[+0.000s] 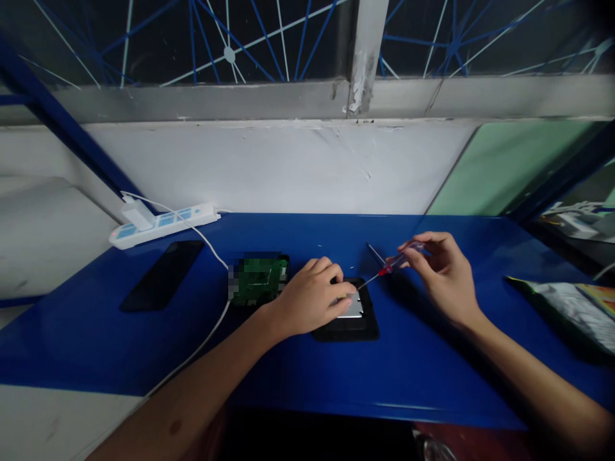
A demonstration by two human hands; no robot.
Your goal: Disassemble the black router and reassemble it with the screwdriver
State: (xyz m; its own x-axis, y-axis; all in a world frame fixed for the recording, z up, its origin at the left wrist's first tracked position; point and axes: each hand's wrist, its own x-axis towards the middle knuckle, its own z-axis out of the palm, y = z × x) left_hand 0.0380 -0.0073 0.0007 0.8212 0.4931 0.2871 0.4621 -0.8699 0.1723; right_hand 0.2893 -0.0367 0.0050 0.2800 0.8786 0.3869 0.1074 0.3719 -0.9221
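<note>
My right hand (444,278) grips a screwdriver (396,259) by its clear purplish handle; a red collar joins the thin shaft. The shaft slants down to the left, its tip close to my left fingertips. My left hand (312,296) rests over a silver metal plate (354,308) in a black case part (368,326), thumb and fingers pinched together. What they hold, if anything, is hidden. Just left of that hand lies a green circuit board (262,280) in a dark frame. Behind the screwdriver, a thin pen-like stick (376,254) lies on the table.
On the blue table (312,378), a black phone (162,275) lies at left below a white power strip (166,225) with a plugged-in charger (138,212). Its white cable (211,330) runs past the board towards me. A shiny packet (571,314) is at right.
</note>
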